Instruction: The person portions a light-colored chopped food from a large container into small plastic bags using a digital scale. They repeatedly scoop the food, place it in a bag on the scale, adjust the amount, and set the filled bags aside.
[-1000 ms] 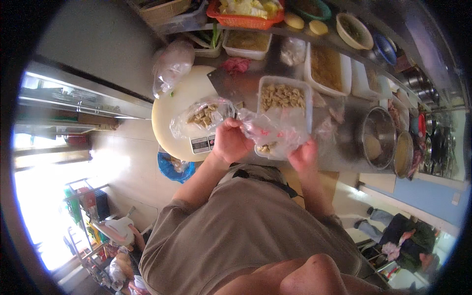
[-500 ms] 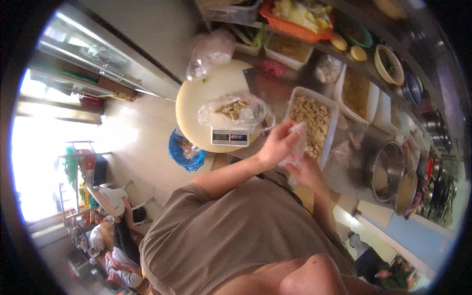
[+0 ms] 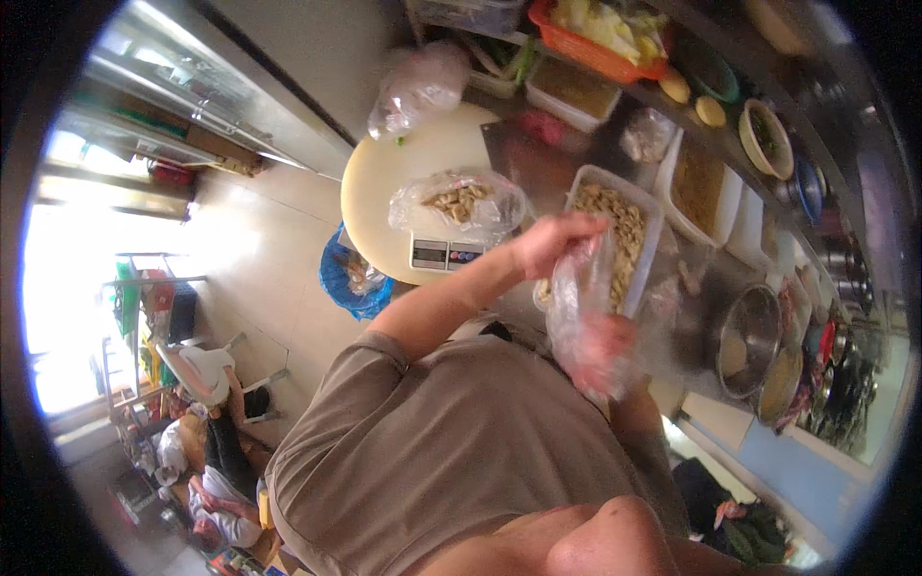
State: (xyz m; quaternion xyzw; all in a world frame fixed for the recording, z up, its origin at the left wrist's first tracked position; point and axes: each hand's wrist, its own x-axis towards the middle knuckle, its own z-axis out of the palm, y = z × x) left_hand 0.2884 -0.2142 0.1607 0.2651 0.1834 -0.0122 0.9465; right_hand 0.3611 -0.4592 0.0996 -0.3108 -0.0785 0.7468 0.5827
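My left hand [image 3: 560, 242] pinches the upper end of a clear plastic bag [image 3: 580, 288], which hangs stretched between my hands. Lower down, my right hand [image 3: 605, 344] shows through the bag's film; it looks to be inside the bag, but its fingers are smeared by motion. Behind them lies a white rectangular tub [image 3: 657, 230] of pale brown sliced pieces [image 3: 629, 226], partly covered by my hands. To the left, another clear bag [image 3: 408, 206] with similar pieces [image 3: 459, 202] rests on a small kitchen scale [image 3: 429, 253], on a round cream-coloured board [image 3: 370, 182].
A crumpled plastic bag [image 3: 420, 86] sits at the board's far edge. Beyond the tub stand an orange basket [image 3: 605, 60] of leafy vegetables and several food tubs. A metal bowl [image 3: 751, 331] is at the right. A blue-lined bin [image 3: 346, 278] stands on the floor. Other people are lower left and lower right.
The bunched plastic bag is now drawn out longer between my hands. My left hand has moved slightly up, and my right hand has come down and in behind the film.
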